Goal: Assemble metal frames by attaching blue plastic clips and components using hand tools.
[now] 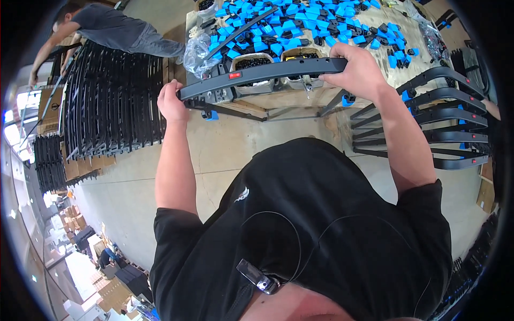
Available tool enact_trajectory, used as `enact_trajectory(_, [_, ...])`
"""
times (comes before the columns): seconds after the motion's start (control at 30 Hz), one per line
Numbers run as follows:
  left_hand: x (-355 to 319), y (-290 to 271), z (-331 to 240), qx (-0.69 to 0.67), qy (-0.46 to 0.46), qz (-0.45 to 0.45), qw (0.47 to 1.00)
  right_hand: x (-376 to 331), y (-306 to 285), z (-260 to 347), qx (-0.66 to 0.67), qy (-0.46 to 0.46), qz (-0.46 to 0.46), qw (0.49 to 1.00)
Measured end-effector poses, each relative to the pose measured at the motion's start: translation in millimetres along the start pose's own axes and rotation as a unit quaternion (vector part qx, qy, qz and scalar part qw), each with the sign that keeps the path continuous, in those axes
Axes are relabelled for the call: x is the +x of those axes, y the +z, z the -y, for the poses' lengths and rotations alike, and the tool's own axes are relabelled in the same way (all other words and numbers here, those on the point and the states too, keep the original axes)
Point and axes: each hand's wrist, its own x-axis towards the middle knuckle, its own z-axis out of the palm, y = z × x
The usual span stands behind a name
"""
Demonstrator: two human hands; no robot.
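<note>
A black metal frame (267, 71) with a curved bar and a small red label spans the space before me, at the near edge of the workbench. My left hand (173, 102) is closed round its left end. At the other end my right hand (360, 70) grips the bar, thumb on the near side. Thinner black bars hang below, with a blue plastic piece (211, 115) near the left end and another blue piece (348, 100) near the right. The frame partly covers two open boxes of small black parts (251, 63).
On the wooden workbench (428, 59) lies a big heap of blue and black plastic pieces (300, 27), beside a clear plastic bag (198, 53). Similar black frames (450, 115) are stacked at right. At left, a person (115, 27) bends over tall stacks of black metal parts (112, 101).
</note>
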Motion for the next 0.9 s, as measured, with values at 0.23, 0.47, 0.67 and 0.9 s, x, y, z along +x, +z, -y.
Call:
enact_trajectory(0.23, [34,12,8,-0.023,0.027,0.062,0.997,27,13,-10,0.017,-0.009,-0.105,0.994])
enact_trajectory(0.47, [32,8,9,-0.013,0.028,0.092,0.995,13,50,-10,-0.072,-0.036,-0.334,0.939])
enact_trajectory(0.67, [31,4,7,-0.032,0.03,0.137,0.99,-46,192,-22,0.045,0.234,-0.372,0.897])
enact_trajectory(0.9, [32,7,8,-0.055,0.053,0.172,0.982,63,207,-10,-0.17,0.307,0.027,0.936])
